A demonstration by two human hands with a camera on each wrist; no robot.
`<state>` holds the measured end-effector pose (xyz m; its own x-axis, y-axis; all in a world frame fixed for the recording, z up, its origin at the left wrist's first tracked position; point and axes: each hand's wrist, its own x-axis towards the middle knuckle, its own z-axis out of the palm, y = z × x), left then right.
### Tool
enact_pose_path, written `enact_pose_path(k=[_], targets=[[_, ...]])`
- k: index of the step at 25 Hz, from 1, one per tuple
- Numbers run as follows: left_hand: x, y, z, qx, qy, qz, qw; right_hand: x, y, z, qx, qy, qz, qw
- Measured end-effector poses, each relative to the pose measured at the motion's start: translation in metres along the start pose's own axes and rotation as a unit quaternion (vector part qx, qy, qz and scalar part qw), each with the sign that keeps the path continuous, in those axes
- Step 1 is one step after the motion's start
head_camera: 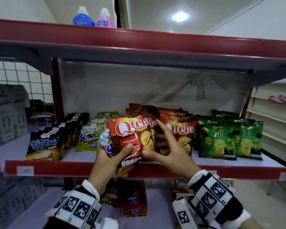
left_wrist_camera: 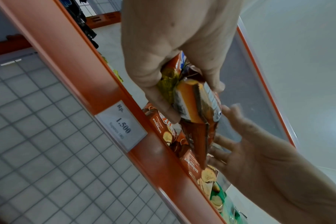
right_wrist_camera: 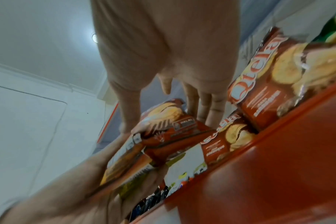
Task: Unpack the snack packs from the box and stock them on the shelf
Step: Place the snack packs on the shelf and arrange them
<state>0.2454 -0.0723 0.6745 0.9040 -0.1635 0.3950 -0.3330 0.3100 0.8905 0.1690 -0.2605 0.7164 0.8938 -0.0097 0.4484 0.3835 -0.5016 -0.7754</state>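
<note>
My left hand (head_camera: 116, 154) grips a red Qtela snack pack (head_camera: 130, 134) in front of the middle shelf (head_camera: 73, 167), thumb across its face. A second pack with blue letters and white nuts (head_camera: 106, 142) sits behind it in the same hand. My right hand (head_camera: 165, 146) is spread open just right of the held pack, fingers reaching into the gap before the shelved Qtela rows (head_camera: 180, 131). The left wrist view shows the left hand (left_wrist_camera: 173, 94) clamping the pack's bottom edge (left_wrist_camera: 194, 103). In the right wrist view, the fingers (right_wrist_camera: 201, 109) point between the held pack (right_wrist_camera: 163, 136) and a shelved Qtela pack (right_wrist_camera: 269, 91).
Black Tic Tac packs (head_camera: 43, 144) and yellow-green Sukro packs (head_camera: 89, 134) stand left of the Qtela rows, green Chitato Lite packs (head_camera: 221, 138) to the right. Two SoSoft bottles (head_camera: 93, 20) stand on the top shelf. Boxes of snacks (head_camera: 132, 199) sit on the lower shelf.
</note>
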Motion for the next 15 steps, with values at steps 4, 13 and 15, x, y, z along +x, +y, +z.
enact_pose_path(k=[4, 13, 15], targets=[[0.009, 0.002, -0.018, 0.004, 0.001, -0.018, 1.000, 0.014, 0.008, 0.032, 0.044, 0.035, -0.021, 0.998], [0.032, 0.014, -0.096, -0.007, 0.017, -0.079, 0.997, 0.045, 0.032, 0.059, -0.205, 0.199, 0.115, 0.952], [0.032, 0.013, -0.099, -0.003, 0.014, -0.082, 0.997, 0.040, 0.037, 0.056, -0.233, 0.203, 0.134, 0.941]])
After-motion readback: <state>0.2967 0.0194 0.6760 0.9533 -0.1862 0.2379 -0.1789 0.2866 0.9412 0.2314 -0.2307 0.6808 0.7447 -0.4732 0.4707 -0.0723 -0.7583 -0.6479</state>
